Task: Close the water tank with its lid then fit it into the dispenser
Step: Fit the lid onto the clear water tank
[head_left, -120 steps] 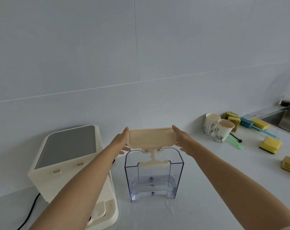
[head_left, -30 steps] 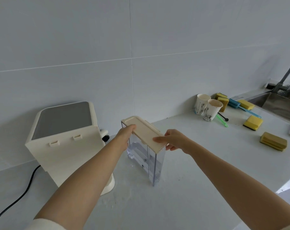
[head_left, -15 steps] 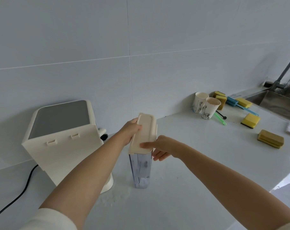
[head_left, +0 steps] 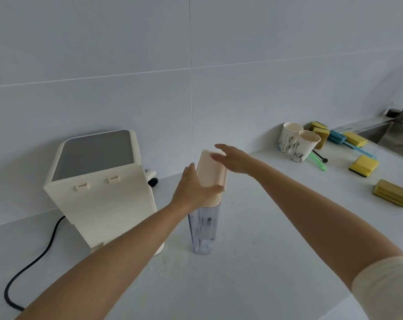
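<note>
The clear water tank point(head_left: 204, 227) stands upright on the white counter point(head_left: 276, 239) with its narrow end toward me. Its cream lid point(head_left: 210, 174) sits on top of it. My left hand point(head_left: 192, 189) grips the lid's near left side, fingers wrapped across the near end. My right hand point(head_left: 234, 158) lies flat with fingers apart over the lid's far end; whether it touches the lid I cannot tell. The cream dispenser point(head_left: 98, 181) stands just left of the tank, its rear panel with two clips facing me.
A black power cable point(head_left: 34, 262) runs from the dispenser toward the front left. Two paper cups point(head_left: 297, 144), several yellow sponges point(head_left: 363, 166), blue and green brushes and a steel sink point(head_left: 399, 135) are at the far right. A tiled wall stands behind.
The lid has gone from held above the tank to seated on it, and the tank has turned end-on to me. My right hand left the near side and now spreads over the far end.
</note>
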Demonstrator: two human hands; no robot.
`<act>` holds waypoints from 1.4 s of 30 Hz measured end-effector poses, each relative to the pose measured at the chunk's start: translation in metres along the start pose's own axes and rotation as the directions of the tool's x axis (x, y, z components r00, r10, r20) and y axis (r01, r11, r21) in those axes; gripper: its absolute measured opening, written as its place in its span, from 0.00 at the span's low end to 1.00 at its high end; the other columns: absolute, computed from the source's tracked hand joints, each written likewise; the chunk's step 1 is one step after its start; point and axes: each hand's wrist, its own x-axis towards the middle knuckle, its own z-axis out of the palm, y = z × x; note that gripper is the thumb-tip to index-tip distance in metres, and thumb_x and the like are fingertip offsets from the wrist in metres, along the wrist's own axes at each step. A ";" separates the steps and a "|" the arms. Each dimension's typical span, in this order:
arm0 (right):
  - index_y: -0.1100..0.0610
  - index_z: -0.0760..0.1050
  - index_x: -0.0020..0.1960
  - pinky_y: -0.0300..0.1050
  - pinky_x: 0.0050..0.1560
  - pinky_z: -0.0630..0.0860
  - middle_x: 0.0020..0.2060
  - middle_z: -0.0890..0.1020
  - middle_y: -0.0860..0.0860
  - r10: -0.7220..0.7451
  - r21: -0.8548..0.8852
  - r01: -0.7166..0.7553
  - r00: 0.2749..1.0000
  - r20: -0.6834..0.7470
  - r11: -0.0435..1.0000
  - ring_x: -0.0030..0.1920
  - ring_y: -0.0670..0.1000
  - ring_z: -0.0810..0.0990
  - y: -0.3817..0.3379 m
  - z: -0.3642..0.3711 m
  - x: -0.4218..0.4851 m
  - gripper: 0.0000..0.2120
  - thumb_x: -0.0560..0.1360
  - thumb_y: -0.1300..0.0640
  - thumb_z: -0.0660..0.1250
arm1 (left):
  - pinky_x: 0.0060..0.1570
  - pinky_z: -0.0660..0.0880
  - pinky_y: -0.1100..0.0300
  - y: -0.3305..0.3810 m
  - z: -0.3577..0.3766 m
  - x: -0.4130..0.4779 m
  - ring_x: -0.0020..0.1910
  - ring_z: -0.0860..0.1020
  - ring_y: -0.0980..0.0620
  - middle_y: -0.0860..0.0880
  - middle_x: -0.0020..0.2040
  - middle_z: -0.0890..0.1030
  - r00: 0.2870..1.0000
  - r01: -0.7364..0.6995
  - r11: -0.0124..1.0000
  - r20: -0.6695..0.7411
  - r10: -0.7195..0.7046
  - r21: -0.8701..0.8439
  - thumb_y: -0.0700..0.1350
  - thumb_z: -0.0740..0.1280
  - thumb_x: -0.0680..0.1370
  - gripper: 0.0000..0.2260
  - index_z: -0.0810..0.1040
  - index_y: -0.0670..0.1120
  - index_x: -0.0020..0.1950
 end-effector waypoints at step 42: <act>0.52 0.57 0.72 0.57 0.67 0.67 0.70 0.59 0.60 0.093 -0.054 -0.093 0.996 -0.003 0.994 0.66 0.63 0.67 0.051 0.013 -0.005 0.30 0.74 0.41 0.59 | 0.66 0.65 0.54 -0.026 -0.049 0.041 0.70 0.67 0.45 0.45 0.72 0.68 0.991 0.024 0.997 0.131 -0.033 0.068 0.34 0.77 0.61 0.41 0.65 0.43 0.72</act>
